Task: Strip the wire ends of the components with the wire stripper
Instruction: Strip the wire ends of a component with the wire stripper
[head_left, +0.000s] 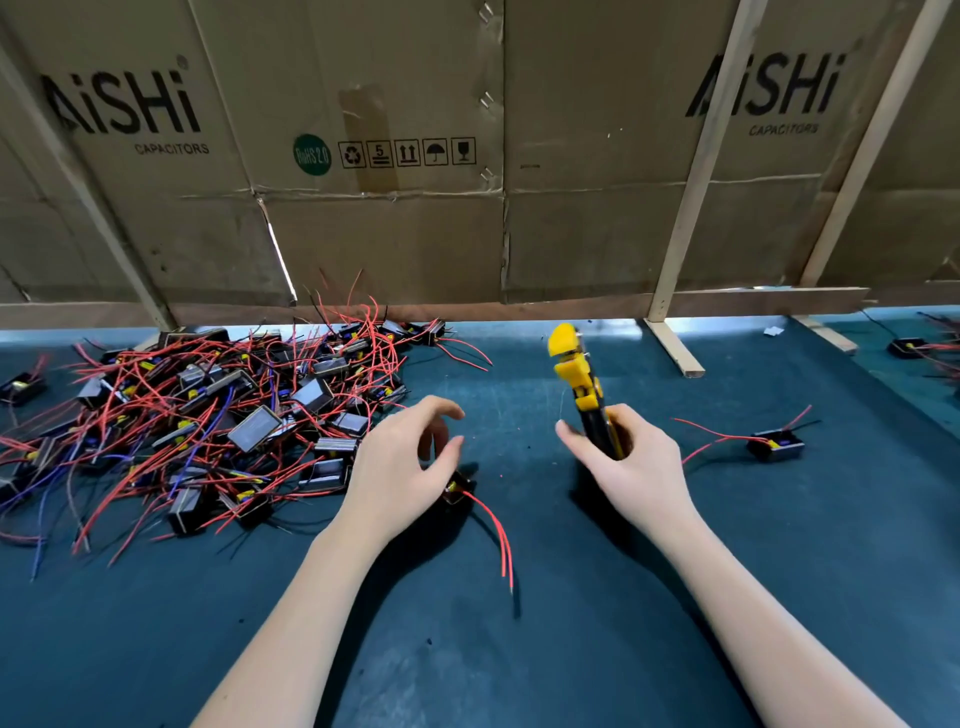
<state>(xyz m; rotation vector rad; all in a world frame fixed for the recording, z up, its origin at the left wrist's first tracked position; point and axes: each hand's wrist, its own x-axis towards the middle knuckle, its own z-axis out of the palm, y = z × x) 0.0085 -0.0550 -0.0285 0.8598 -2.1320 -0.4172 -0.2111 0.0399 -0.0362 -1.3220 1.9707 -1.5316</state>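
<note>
Two hands at work: left hand with fingers loosely curled, holding one component under the palm, red wires trailing toward the wrist, likely to present their ends. Right hand wrapped round the wire stripper, head raised beyond the fingers, ready. Unstripped pile just outside the left hand.

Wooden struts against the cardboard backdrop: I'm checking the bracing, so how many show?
4: one strut leans at the left, two stand at the right, a nearer strut and a farther strut, and a horizontal rail runs along the base. More may lie out of frame.
</note>
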